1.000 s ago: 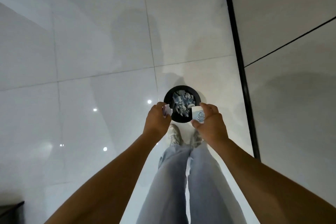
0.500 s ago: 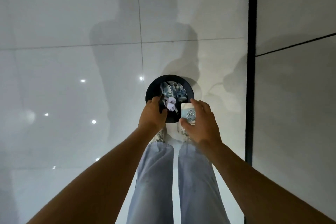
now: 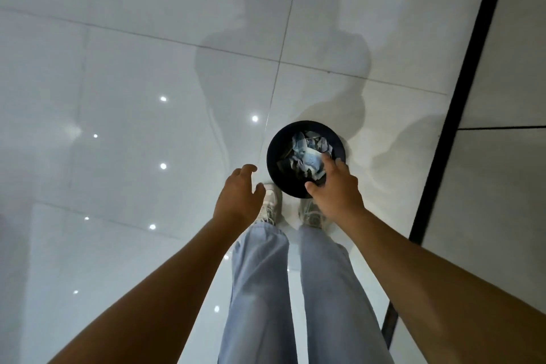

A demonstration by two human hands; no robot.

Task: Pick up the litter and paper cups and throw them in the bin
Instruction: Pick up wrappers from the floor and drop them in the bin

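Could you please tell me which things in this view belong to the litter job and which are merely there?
Part of the job:
bin
crumpled litter inside the bin
left hand, open and empty
right hand, open over the bin

Merely there:
tiled floor
black floor strip
shoes

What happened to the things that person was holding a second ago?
Both were let go: the left hand is open and empty, drawn aside left of the bin. The right hand is open over the bin, its paper cup now among the litter. The bin still stands by the feet.
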